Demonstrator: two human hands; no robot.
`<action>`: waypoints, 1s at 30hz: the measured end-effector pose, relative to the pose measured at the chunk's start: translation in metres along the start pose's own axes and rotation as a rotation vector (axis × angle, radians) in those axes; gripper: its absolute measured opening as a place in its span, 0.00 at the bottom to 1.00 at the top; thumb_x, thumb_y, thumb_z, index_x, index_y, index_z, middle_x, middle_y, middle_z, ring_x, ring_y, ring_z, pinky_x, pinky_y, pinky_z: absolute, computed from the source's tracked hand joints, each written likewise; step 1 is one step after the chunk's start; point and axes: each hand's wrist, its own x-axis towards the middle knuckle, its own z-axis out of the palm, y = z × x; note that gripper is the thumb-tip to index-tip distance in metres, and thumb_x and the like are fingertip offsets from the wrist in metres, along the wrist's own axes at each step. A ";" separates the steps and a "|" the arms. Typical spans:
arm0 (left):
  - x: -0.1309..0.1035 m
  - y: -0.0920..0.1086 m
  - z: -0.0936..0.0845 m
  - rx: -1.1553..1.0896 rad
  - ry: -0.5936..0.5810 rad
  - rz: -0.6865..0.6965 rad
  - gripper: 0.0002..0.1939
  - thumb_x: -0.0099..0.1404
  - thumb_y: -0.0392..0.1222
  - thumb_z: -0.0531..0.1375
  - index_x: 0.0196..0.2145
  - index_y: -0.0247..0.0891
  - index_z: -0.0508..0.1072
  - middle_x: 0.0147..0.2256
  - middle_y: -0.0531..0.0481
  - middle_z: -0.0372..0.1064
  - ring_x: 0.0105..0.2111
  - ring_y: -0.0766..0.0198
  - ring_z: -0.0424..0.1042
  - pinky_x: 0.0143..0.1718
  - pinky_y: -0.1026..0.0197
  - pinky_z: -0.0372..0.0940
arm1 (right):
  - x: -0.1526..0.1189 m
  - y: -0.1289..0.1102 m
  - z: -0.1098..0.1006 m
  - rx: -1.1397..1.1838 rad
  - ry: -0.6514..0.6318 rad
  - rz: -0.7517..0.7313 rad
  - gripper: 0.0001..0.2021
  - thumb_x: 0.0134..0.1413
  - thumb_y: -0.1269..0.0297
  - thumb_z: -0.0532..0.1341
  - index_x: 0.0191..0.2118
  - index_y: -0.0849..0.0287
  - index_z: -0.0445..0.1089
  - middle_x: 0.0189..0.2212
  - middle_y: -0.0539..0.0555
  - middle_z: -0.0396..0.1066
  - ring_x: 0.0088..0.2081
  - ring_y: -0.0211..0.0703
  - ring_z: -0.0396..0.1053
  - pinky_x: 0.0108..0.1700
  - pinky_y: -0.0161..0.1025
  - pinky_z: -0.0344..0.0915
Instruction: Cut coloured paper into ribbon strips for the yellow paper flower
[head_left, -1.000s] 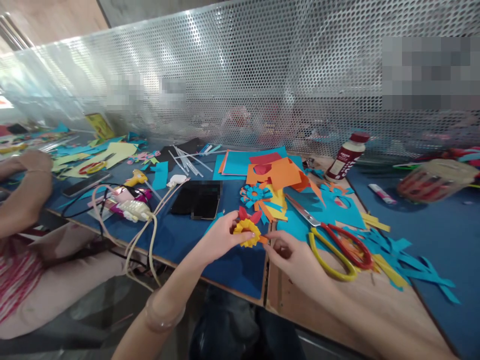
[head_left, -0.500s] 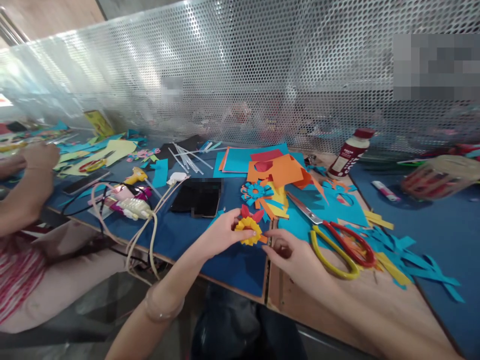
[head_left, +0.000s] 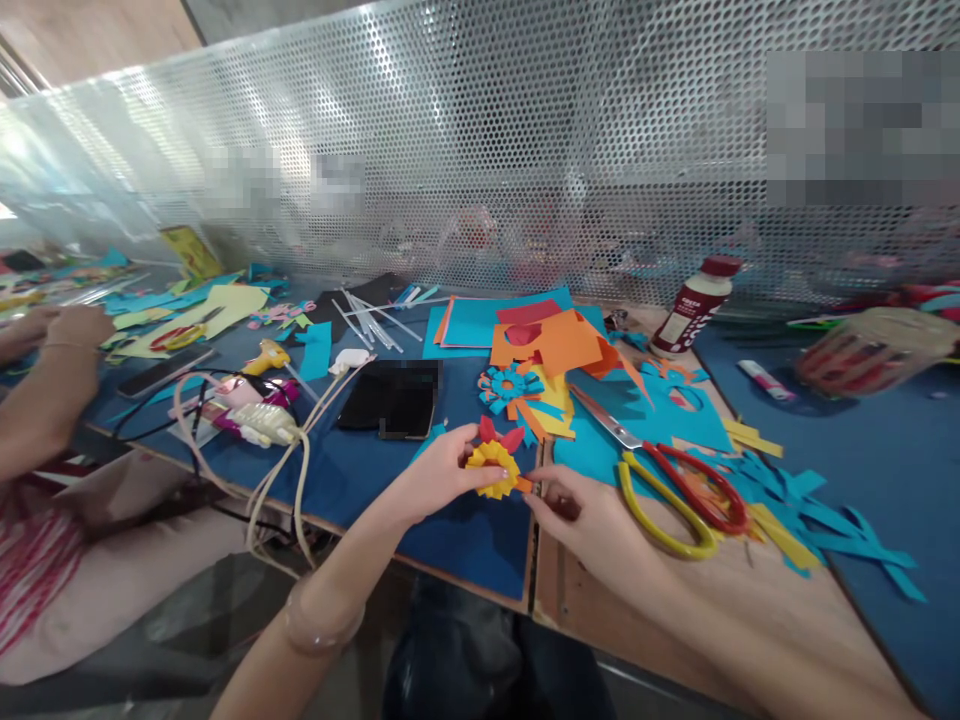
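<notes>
Between thumb and fingers, my left hand grips a yellow paper flower with red paper petals at its top. My right hand pinches the end of a short orange paper strip at the flower's right side. How the strip joins the flower is hidden. Just beyond lies a blue and orange paper flower. Scissors with red and yellow handles lie beside my right hand, blades pointing away to the left. A black phone-like slab rests left of the flowers.
Orange paper and blue sheets are piled at the back. Blue strips lie at right, near a bottle, glue stick and jar. Cables and a yellow glue gun are at left, near another person's arm.
My right fingers have closed in on the orange strip beside the flower. The yellow flower has shifted and tilted slightly in my left hand. The whole view has moved a little.
</notes>
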 end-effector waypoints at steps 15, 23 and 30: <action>-0.002 -0.004 -0.001 0.059 0.012 -0.019 0.20 0.55 0.46 0.66 0.41 0.35 0.66 0.37 0.48 0.70 0.37 0.61 0.71 0.38 0.59 0.66 | 0.001 0.001 0.001 -0.041 0.018 -0.051 0.10 0.56 0.60 0.57 0.40 0.58 0.70 0.20 0.45 0.59 0.23 0.36 0.59 0.26 0.34 0.58; -0.006 -0.003 -0.001 0.019 0.017 -0.041 0.20 0.55 0.46 0.66 0.42 0.35 0.67 0.37 0.48 0.70 0.38 0.61 0.71 0.38 0.60 0.65 | -0.001 0.003 0.004 -0.135 0.044 -0.126 0.08 0.55 0.63 0.59 0.39 0.59 0.70 0.18 0.46 0.60 0.21 0.36 0.60 0.26 0.34 0.62; -0.006 -0.005 -0.002 0.070 0.029 -0.042 0.20 0.56 0.48 0.65 0.42 0.35 0.66 0.38 0.47 0.70 0.37 0.61 0.70 0.37 0.59 0.65 | -0.001 0.001 0.003 -0.088 0.018 -0.069 0.11 0.55 0.60 0.59 0.42 0.59 0.70 0.19 0.46 0.61 0.22 0.36 0.61 0.27 0.35 0.63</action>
